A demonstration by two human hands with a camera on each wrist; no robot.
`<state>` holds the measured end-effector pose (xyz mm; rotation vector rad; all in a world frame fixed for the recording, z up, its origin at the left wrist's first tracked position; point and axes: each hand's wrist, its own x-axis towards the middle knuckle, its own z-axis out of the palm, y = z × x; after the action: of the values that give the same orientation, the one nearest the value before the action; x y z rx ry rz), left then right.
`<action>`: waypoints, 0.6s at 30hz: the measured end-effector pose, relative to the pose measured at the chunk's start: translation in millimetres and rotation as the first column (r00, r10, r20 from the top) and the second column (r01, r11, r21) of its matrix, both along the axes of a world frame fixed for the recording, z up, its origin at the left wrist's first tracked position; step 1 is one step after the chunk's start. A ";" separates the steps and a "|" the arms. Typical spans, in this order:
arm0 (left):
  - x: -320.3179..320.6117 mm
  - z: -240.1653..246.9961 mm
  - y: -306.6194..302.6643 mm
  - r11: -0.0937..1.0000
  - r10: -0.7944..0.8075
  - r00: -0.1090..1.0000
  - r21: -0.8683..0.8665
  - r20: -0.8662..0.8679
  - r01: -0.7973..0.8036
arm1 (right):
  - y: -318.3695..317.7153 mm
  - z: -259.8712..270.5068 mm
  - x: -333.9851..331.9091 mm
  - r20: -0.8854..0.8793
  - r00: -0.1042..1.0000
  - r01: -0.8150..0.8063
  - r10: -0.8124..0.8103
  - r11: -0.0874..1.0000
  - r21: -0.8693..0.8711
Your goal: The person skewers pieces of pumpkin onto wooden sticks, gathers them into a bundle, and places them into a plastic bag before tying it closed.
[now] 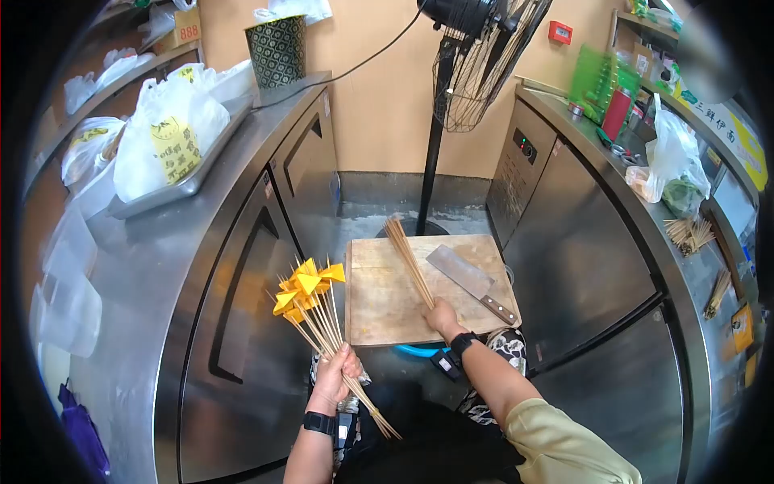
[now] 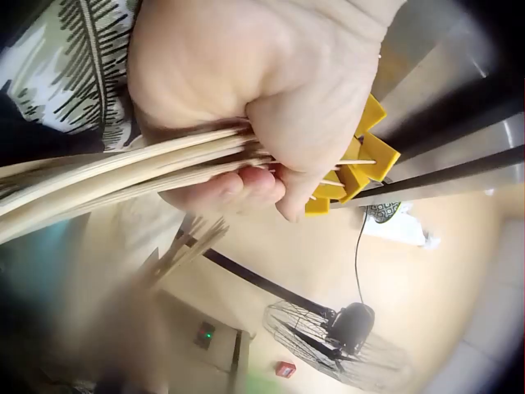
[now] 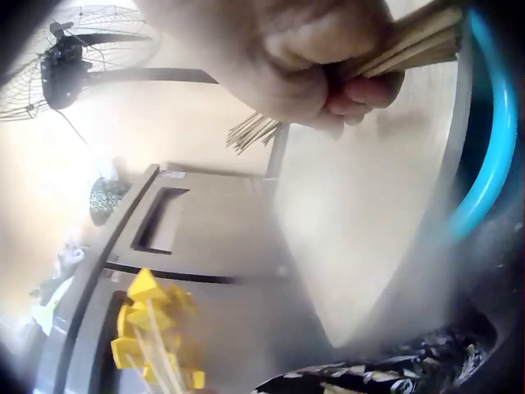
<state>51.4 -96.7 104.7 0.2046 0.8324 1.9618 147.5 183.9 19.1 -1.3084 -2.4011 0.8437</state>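
Observation:
A bundle of wooden skewers (image 1: 324,324) is gripped in my left hand (image 1: 337,373), its upper tips carrying several yellow pieces (image 1: 308,282) shaped like wedges. In the left wrist view the fingers and thumb curl round the skewers (image 2: 156,168), and the yellow pieces (image 2: 376,158) show past the thumb. My right hand (image 1: 443,318) holds a second bundle, of bare skewers (image 1: 409,262), over the near part of the wooden cutting board (image 1: 375,302). Right of that bundle, a cleaver (image 1: 463,273) lies flat on the board, its wooden handle pointing toward the near right corner.
Steel counters flank me, the left one (image 1: 234,161) bearing a tray (image 1: 173,202) with white plastic bags. Behind the board stands a black fan (image 1: 484,73). More skewers (image 1: 690,234) lie on the right counter near a plastic bag (image 1: 674,149). A blue rim (image 1: 419,352) shows under the board.

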 end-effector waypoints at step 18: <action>-43.6 8.8 6.3 0.984 -0.166 0.983 0.076 0.080 0.160 | -38.4 24.7 -59.5 0.113 0.945 -0.326 0.308 0.848 0.417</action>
<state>7.8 -90.5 113.5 0.2206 0.6710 1.8335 88.0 145.5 43.8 -0.7776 -2.6740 0.3151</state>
